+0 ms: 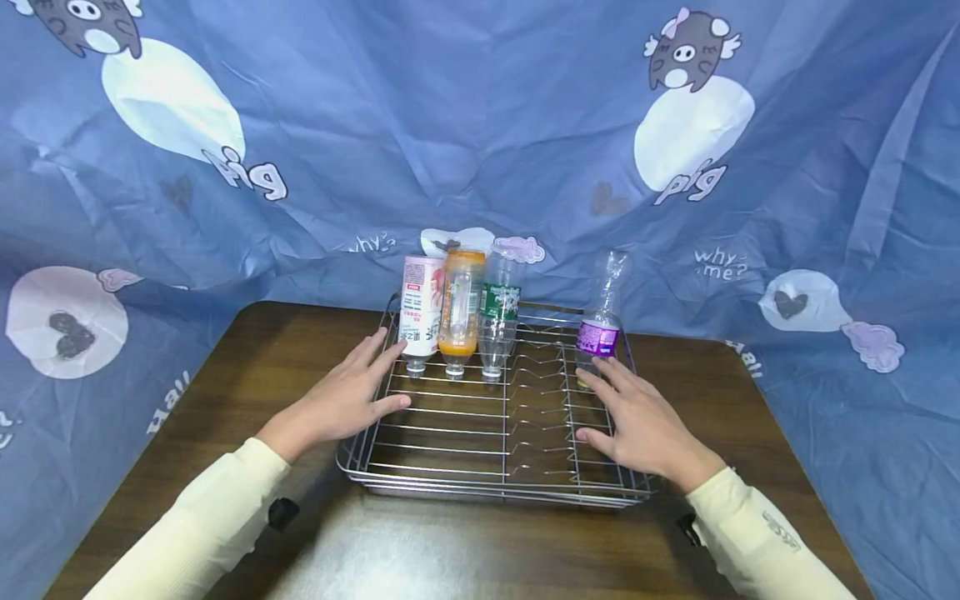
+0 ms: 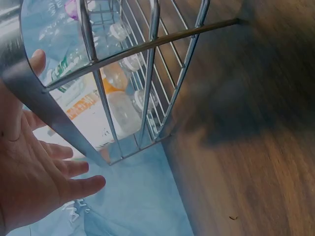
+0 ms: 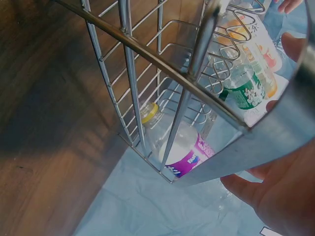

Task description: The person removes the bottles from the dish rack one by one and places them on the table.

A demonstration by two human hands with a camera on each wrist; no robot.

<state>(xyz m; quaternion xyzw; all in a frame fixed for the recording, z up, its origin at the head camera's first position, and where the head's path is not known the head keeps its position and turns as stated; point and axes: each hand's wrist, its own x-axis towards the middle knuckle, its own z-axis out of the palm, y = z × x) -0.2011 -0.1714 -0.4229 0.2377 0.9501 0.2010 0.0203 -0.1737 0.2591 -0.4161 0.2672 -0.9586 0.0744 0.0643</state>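
Observation:
A metal wire dish rack [image 1: 504, 482] holds several plastic bottles, all upside down with their caps low. At its back left stand a white-and-pink bottle [image 1: 420, 312], an orange-labelled bottle [image 1: 462, 300] and a clear bottle with a green label [image 1: 498, 315]. A clear bottle with a purple label [image 1: 597, 335] and yellow cap [image 3: 149, 112] is at the right side. My left hand [image 1: 341, 404] is spread over the rack's left rim, fingertips near the white-and-pink bottle. Over the right rim, my right hand [image 1: 645, 421] has its fingers extended toward the purple-labelled bottle. Neither hand grips anything.
The rack sits on a dark brown wooden table [image 1: 480, 554]. Behind the table and along both sides hangs a blue cloth [image 1: 465, 125] printed with cartoon pigs and lettering. Thin wire dividers [image 1: 525, 421] run along the rack's right half.

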